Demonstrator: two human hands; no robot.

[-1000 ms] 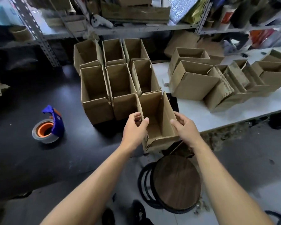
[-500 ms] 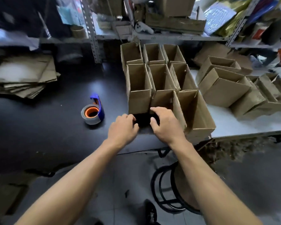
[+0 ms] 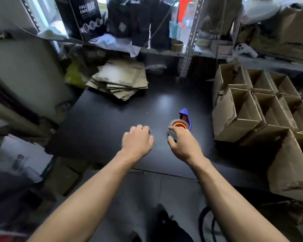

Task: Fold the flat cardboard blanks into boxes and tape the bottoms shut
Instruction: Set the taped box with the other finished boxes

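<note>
Both hands have left the folded boxes (image 3: 255,109) and swung left across the black bench (image 3: 112,119); the boxes now stand in a packed block at its right side, open tops up. At the far left corner lies a fanned stack of flat blanks (image 3: 119,79), so several are done and more are left to fold and tape. Between them sits the tape roll (image 3: 179,125) in its blue dispenser. My right hand (image 3: 182,144) hangs just over the roll, fingers loosely curved and holding nothing, though whether they touch it is hard to tell. My left hand (image 3: 137,140) hovers beside it, relaxed and empty.
</note>
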